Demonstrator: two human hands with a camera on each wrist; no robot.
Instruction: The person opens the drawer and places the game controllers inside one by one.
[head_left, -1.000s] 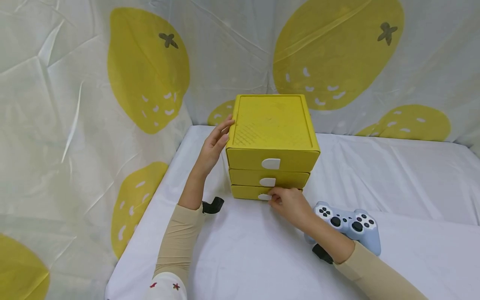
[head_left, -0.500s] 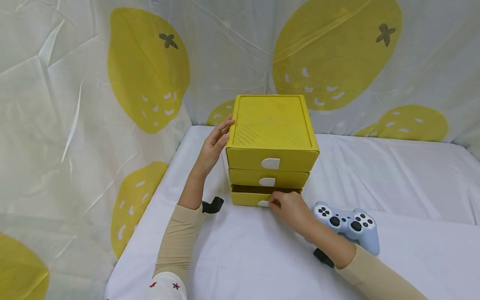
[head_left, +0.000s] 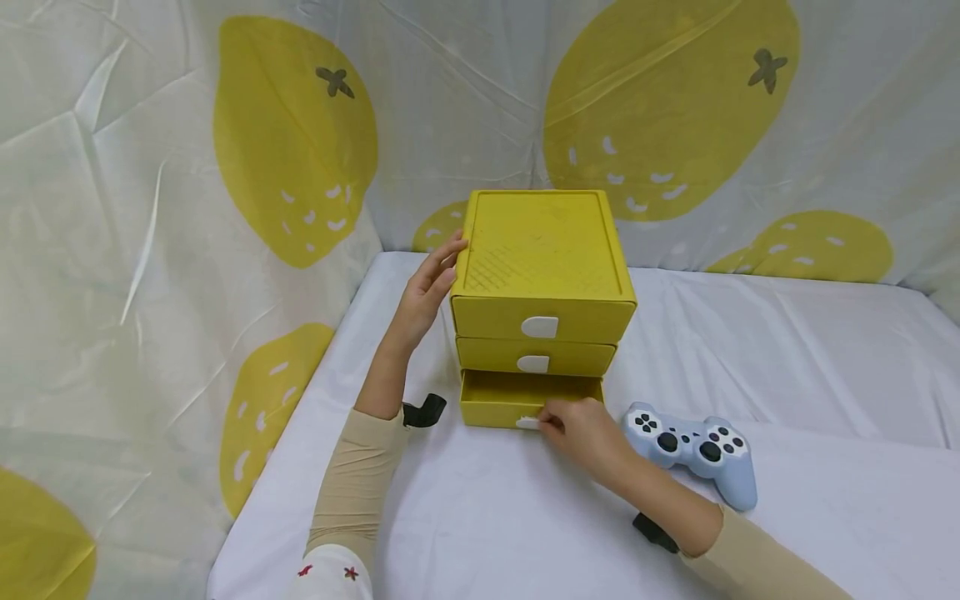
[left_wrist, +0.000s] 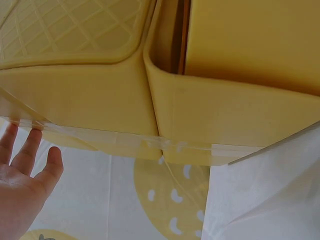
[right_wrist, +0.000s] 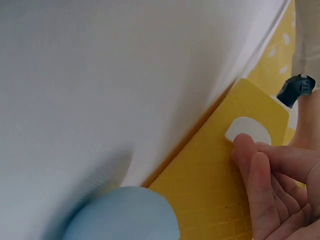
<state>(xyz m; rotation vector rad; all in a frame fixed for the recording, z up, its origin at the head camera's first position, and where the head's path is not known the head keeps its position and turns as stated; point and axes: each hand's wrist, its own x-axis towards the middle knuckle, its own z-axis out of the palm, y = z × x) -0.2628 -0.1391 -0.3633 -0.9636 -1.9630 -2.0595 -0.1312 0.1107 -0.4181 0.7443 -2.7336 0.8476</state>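
1. Fingers [left_wrist: 27, 150] spread apart, rests the left hand [head_left: 422, 302] against the left side of the yellow drawer cabinet [head_left: 543, 246], upright on the white cloth [head_left: 465, 517].
2. Holds the bottom drawer [head_left: 491, 414] partly open, below two closed drawers [head_left: 487, 356].
3. Has a light-blue game controller [head_left: 688, 447] lying near the right hand [head_left: 585, 433], on the cloth to the cabinet's right.
4. Pinches the bottom drawer's white tab [right_wrist: 247, 128] between the right hand's clamped fingers.

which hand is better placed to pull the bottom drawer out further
Probably the right hand: it pinches the white handle of the partly open bottom drawer, while the left hand rests against the side of the yellow drawer unit.
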